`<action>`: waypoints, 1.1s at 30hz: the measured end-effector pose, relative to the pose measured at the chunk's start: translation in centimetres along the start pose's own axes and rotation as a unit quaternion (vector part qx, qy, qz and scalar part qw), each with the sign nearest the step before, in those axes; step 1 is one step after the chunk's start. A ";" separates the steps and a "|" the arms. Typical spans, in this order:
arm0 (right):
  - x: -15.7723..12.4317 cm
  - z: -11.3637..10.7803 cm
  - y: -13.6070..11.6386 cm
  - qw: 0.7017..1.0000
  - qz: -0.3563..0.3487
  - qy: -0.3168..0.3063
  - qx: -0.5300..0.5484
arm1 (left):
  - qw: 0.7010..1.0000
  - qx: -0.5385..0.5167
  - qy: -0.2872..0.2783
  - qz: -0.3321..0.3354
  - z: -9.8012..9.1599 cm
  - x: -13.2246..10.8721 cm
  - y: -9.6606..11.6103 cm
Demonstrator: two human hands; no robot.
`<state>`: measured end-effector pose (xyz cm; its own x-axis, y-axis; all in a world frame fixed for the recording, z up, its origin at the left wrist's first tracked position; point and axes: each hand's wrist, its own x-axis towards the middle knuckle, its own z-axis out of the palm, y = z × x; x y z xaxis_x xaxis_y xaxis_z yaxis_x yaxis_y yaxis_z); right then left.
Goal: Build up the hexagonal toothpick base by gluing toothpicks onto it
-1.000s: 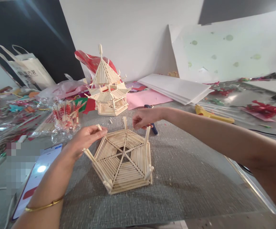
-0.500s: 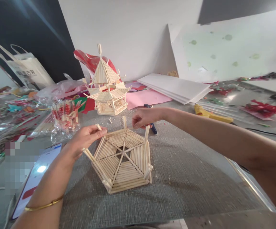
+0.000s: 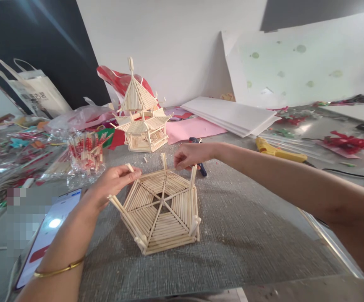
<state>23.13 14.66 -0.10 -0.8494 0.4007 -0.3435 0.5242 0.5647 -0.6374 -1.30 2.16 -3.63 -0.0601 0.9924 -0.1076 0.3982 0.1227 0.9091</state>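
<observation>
A six-sided base of pale wooden sticks lies on the grey cloth, with short posts standing at its corners. At its back left corner my left hand pinches one short wooden post between thumb and fingers. My right hand is closed in a pinch just beyond the back right edge, beside the back post. Whatever its fingertips hold, if anything, is too small to make out. Dark-blue-handled pliers or cutters lie partly hidden behind that hand.
A finished stick pagoda stands behind the base. Wrapped red-and-white sticks and a phone are at left. To the right lie a yellow glue gun with its cord and white boards.
Hardly anything differs. Both hands keep their places at the base, and the view has shifted very slightly.
</observation>
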 end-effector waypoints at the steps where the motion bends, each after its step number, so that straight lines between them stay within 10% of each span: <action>1: 0.0 0.0 0.0 1.000 -0.001 0.001 0.000 | 1.000 0.002 0.002 0.000 0.0 0.0 0.0; 33: -0.3 1.0 0.1 0.996 0.013 -0.013 0.084 | 0.996 0.090 0.017 0.008 0.6 0.2 0.2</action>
<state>23.34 13.91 -0.74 -0.8383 0.3931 -0.3777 0.5298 0.4242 -0.7344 -0.70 2.38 -3.68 -0.0825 0.9935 -0.0778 0.5568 0.1108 0.8232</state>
